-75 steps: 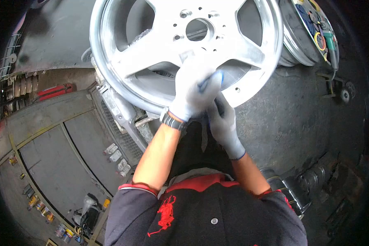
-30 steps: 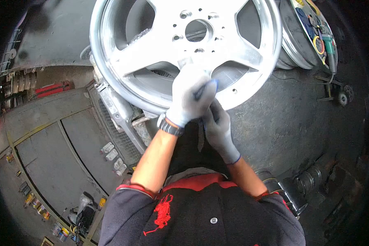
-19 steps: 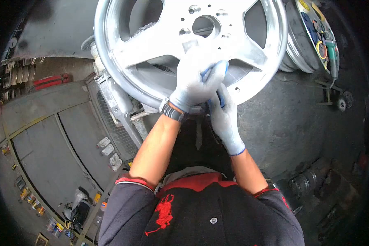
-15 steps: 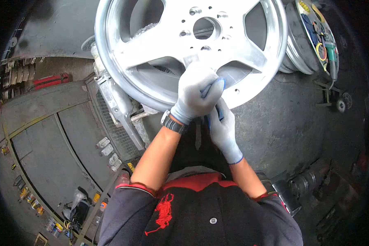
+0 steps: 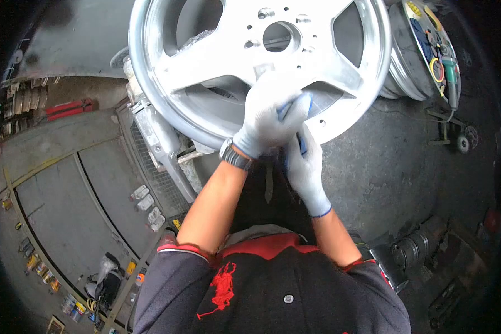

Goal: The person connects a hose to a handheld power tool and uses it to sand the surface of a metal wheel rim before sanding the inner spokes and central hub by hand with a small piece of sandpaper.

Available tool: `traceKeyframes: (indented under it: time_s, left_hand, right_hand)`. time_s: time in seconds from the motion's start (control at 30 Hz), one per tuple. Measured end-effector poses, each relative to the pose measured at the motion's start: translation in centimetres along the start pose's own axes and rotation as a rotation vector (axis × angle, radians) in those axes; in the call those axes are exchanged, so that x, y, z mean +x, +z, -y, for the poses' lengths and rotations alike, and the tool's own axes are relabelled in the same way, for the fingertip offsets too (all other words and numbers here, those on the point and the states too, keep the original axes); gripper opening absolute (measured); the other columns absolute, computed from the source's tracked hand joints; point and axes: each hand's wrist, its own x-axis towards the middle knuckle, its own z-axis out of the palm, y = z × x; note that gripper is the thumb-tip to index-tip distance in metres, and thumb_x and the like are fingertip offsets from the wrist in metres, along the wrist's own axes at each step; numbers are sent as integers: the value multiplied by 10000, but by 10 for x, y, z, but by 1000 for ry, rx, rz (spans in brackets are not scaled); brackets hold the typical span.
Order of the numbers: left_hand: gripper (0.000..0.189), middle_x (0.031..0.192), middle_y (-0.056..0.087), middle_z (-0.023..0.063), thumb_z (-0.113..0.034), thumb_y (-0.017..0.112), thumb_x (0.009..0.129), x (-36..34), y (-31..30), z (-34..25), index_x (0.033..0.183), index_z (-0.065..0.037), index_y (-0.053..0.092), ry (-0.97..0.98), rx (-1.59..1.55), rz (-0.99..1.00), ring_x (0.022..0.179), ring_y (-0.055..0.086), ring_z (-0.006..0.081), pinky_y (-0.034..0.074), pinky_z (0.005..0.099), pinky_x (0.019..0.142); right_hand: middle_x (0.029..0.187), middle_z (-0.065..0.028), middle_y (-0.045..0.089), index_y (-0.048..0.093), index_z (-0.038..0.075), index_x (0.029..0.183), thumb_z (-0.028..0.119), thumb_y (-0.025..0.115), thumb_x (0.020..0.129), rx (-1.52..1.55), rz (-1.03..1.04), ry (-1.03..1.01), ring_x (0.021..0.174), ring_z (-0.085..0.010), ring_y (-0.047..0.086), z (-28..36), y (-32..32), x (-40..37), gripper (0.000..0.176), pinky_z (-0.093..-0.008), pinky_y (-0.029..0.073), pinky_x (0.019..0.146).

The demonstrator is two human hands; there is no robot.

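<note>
A bright silver alloy wheel (image 5: 206, 72) with broad spokes and a round centre hole fills the top middle. My left hand (image 5: 275, 114), in a white glove with blue coating, lies over the lower spoke with its fingers curled. A small greyish flat piece (image 5: 263, 69) shows at its fingertips, just below the centre hole; glare hides what it is. On the left wrist is a dark watch (image 5: 235, 156). Also gloved, my right hand (image 5: 307, 167) is closed below and to the right of the left one, by the wheel's lower edge. Its fingertips are partly hidden.
At the right, another wheel (image 5: 409, 67) carries a green power tool (image 5: 452, 83) and other items. A greyish metal stand (image 5: 156, 139) is beside the wheel's lower left. Small bottles and boxes (image 5: 42, 270) line the floor at the left; a red toolbox (image 5: 69, 109) lies farther back.
My left hand has slid slightly up and to the right along the spoke, the greyish piece moving with it. My right hand has shifted slightly right. The wheel stays in place.
</note>
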Motion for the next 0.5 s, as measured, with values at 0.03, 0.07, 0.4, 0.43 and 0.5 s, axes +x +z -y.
traceKeyframes:
  time_s: [0.03,0.07,0.4,0.43,0.5]
  left_hand:
    - [74,849,698,144,-63,706,840,7,2,2,897,-21,727,-19,-34,-19,779,678,318,545,399,728]
    - [58,859,690,142,-89,706,830,12,3,2,869,-49,721,-35,-68,-38,801,664,347,535,422,738]
    - [174,895,710,122,-77,696,835,-1,1,1,999,-59,754,-61,-28,33,818,674,330,540,415,755]
    - [112,868,693,135,-75,696,831,8,4,2,934,-51,735,-39,-58,-20,800,663,340,533,423,745]
    - [55,841,676,147,-72,695,827,12,4,0,869,-43,716,-14,-90,-76,782,652,350,526,431,734]
  right_hand:
    - [1113,-148,678,582,-44,1326,81,483,1054,46,5,1,1009,-204,637,4,0,10,315,-323,505,909]
    - [1093,-145,680,588,-43,1314,81,490,1052,92,9,-1,992,-201,641,6,1,16,306,-319,509,894]
    - [1072,-126,662,587,-43,1314,91,509,1055,23,-4,-67,947,-127,599,-3,-1,4,301,-296,502,857]
    - [1072,-128,664,591,-43,1309,87,515,1052,86,1,-28,959,-137,607,2,0,13,298,-303,505,860]
    - [1072,-131,666,595,-44,1304,84,521,1049,147,5,8,971,-147,616,4,0,16,295,-311,508,863]
